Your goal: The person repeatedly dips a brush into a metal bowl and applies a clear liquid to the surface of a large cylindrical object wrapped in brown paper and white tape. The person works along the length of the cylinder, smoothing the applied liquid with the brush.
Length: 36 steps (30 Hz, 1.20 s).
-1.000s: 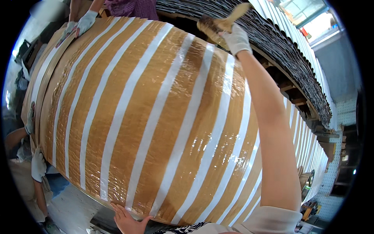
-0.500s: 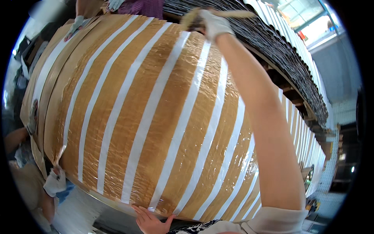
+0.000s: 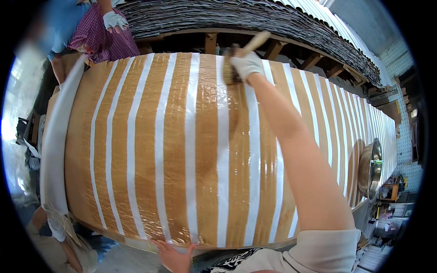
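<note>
My right hand (image 3: 247, 65), in a white fingerless glove, is closed on a wide brush (image 3: 231, 75) with a pale wooden handle. The blurred bristles are down on the far part of a long row of overlapping brown paper sheets (image 3: 175, 136), each showing a white edge strip. The sheets' surface looks wet and glossy around the brush and along the left half. My bare left hand (image 3: 174, 255) lies at the near edge of the row, fingers stretched out and thumb apart, holding nothing.
A metal bowl (image 3: 369, 168) stands on the sheets at the right. Dark stacked sheets (image 3: 191, 17) lie behind on wooden beams. At the left, a co-worker's gloved hand (image 3: 57, 225) is at a raised pale sheet (image 3: 59, 136); another co-worker's gloved hand (image 3: 114, 21) hangs beyond.
My view has shifted. The brush has come from the far edge onto the sheets, its handle tilting up. At the left end, a pale sheet is now lifted by co-workers. My left hand stays at the near edge.
</note>
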Tool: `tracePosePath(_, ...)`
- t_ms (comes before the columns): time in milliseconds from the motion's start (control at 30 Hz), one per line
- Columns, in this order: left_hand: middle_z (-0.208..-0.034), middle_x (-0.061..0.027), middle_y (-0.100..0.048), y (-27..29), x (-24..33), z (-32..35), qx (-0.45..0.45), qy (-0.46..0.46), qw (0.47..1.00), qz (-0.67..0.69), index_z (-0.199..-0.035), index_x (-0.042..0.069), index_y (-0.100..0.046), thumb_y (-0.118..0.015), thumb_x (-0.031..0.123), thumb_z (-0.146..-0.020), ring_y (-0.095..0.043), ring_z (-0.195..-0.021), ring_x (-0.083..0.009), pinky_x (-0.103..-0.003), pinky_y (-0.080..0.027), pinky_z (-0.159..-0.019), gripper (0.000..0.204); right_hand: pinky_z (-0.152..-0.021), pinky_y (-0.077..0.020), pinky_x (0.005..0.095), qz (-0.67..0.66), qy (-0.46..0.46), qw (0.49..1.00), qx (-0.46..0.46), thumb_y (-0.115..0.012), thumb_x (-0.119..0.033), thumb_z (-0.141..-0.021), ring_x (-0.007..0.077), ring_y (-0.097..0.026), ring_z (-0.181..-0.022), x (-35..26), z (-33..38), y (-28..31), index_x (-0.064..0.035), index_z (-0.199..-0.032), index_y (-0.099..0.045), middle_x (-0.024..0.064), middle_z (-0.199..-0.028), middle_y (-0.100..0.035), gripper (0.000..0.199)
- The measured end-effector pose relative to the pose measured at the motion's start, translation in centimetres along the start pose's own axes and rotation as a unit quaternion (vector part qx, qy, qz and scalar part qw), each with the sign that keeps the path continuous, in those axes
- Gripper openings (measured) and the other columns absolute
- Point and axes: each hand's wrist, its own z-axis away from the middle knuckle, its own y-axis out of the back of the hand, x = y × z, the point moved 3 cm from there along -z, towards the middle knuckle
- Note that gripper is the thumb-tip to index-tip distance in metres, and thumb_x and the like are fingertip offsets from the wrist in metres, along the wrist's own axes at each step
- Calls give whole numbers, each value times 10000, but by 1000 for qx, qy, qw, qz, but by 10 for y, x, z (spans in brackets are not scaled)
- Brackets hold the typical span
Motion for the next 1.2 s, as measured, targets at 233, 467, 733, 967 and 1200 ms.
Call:
tracePosePath(233,-1467,-430,-232,-14,-20,-5,-11,-57,995,-80,-1347,-236,-328,-725,790,-548,-434,-1297,-452,-456,-405,-1004,1360,-903,-497,459,51,-110,985,124,-589,-438,-820,397,-623,-1069,216,8,122,-134,-1150,-674,227,-1137,-658,457)
tracePosePath(467,-1321,-356,-493,14,15,-11,-54,30,998,10,-1345,-142,-419,-758,764,-544,-528,-1222,-430,-445,-465,-1001,1256,-906,-497,435,109,-93,981,134,-620,-429,-775,383,-637,-1040,124,-12,129,-19,-1051,-682,245,-1065,-670,498)
tracePosePath(733,-1375,-362,-409,0,2,-12,-51,-33,997,-42,-1366,-165,-358,-772,717,-572,-497,-1245,-423,-417,-426,-1021,1256,-808,-556,385,-110,135,976,-134,-622,-336,-879,285,-674,-909,-215,105,-35,20,-1142,-556,200,-1002,-641,447)
tracePosePath(967,-1474,-414,-236,-23,-23,-3,36,-113,990,-76,-1370,-218,-301,-733,767,-573,-432,-1294,-471,-466,-422,-999,1338,-839,-540,439,-117,19,983,-139,-544,-198,-897,351,-668,-994,-147,110,-20,-10,-1051,-631,217,-1040,-677,259)
tracePosePath(1200,-1481,-405,-232,-18,-20,-1,50,-98,992,-57,-1377,-216,-283,-703,778,-599,-438,-1291,-468,-440,-430,-1006,1331,-887,-467,441,-15,-100,992,79,-572,-441,-816,375,-634,-1027,143,130,152,-19,-1096,-665,241,-1042,-681,515)
